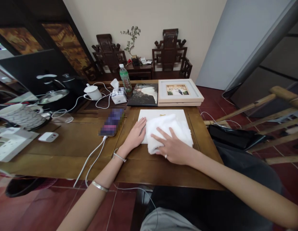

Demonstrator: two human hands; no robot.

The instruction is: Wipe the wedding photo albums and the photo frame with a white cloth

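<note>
A folded white cloth (pixel 171 123) lies over much of a flat white rectangular board (pixel 151 113), which rests on the wooden table (pixel 144 173). With fingers spread, my right hand (pixel 171 144) presses flat on top of the cloth; a ring shows on one finger. My left hand (pixel 136 134) lies stretched out along the board's left edge, its fingertips touching the board. A small gold-coloured mark (pixel 162 115) on the board peeks out just beyond the cloth. The rest of the board's face is hidden under the cloth.
Behind the board lie a dark picture (pixel 141 96) and a light framed photo (pixel 178 89). A plugged-in phone (pixel 112 123), tissue box (pixel 119 95), green bottle (pixel 125 78), lidded white cup (pixel 93 92), patterned mug (pixel 21 115) and power strip (pixel 11 144) stand to the left, with cables between.
</note>
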